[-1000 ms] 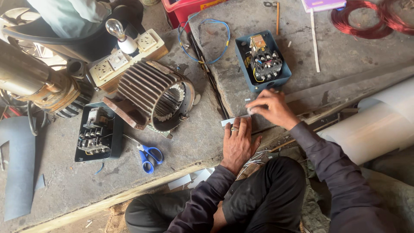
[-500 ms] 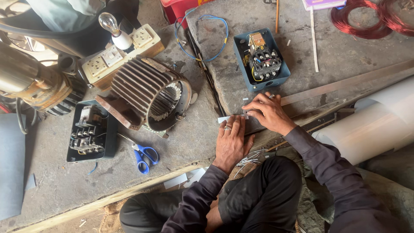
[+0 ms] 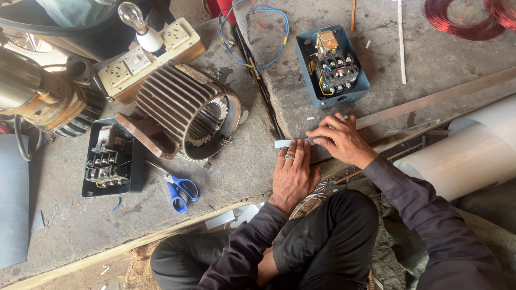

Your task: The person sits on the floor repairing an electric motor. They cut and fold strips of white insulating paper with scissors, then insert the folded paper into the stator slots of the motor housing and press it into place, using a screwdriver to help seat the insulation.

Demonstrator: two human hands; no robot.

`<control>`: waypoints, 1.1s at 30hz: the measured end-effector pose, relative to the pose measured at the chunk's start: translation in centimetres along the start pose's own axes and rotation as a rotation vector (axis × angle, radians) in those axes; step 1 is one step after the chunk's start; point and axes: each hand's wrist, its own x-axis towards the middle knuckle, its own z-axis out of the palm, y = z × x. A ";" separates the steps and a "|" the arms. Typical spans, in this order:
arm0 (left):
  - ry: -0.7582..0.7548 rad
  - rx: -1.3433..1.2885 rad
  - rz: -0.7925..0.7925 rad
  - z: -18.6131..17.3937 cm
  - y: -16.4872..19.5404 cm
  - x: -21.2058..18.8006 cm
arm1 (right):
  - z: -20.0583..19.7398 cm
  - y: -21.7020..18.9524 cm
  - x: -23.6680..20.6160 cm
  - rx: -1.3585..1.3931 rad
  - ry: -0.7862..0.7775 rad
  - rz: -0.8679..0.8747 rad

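Items counted in the head view were as follows. Two hands were present: one left hand (image 3: 293, 174) and one right hand (image 3: 338, 140). One white paper strip (image 3: 287, 143) lay beneath them. One finned motor stator housing (image 3: 185, 110) was recorded. Two open switch boxes were counted, one blue (image 3: 331, 67) and one black (image 3: 110, 158). One pair of blue-handled scissors (image 3: 180, 189) was noted. One wooden socket board (image 3: 153, 51) carried one light bulb (image 3: 131, 13). One loop of blue wire (image 3: 258, 35) was seen. Coils of red copper wire (image 3: 465, 19) showed at the top edge; their number could not be fixed. One large white roll (image 3: 467, 156) was recorded.
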 end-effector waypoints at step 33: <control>0.103 0.052 0.033 -2.2 0.6 0.8 | -2.2 -2.9 1.7 0.066 0.050 0.020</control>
